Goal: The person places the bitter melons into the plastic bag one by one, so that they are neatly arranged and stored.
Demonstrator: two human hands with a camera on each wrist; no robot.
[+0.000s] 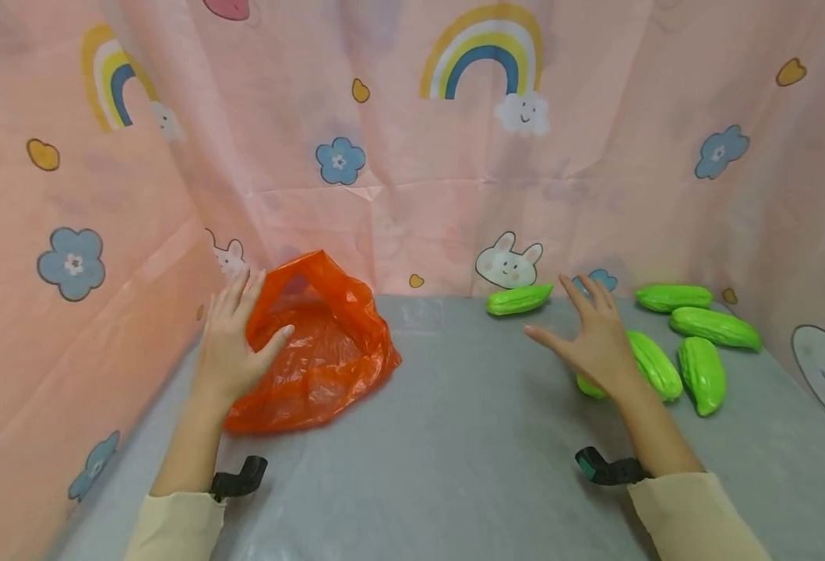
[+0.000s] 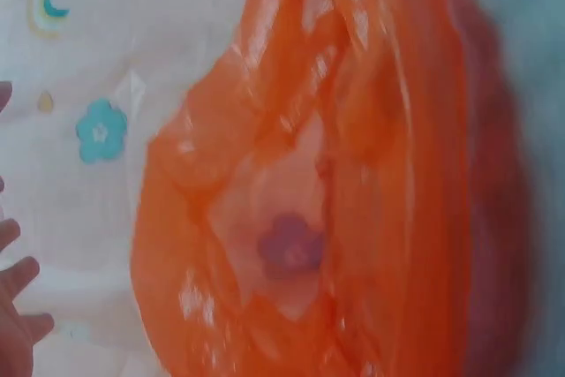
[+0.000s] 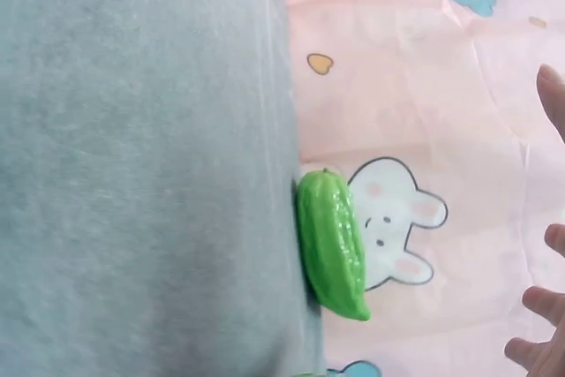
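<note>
An orange plastic bag (image 1: 314,358) stands on the left of the grey table, its mouth gaping. My left hand (image 1: 233,343) is raised at the bag's left side with fingers spread, holding nothing; whether it touches the bag I cannot tell. My right hand (image 1: 594,343) hovers on the right, thumb and fingers apart, with nothing in it. Just beyond it, by the back curtain, lies a single green bitter gourd (image 1: 520,300), also seen in the right wrist view as a ridged gourd (image 3: 331,245). Part of another gourd (image 1: 590,387) shows from behind the right hand.
More green gourds lie on the right of the table, among them one at the back (image 1: 674,298) and one nearer the front (image 1: 702,375). A pink patterned curtain (image 1: 412,210) encloses the back and sides. The grey tabletop (image 1: 440,436) stretches between the hands.
</note>
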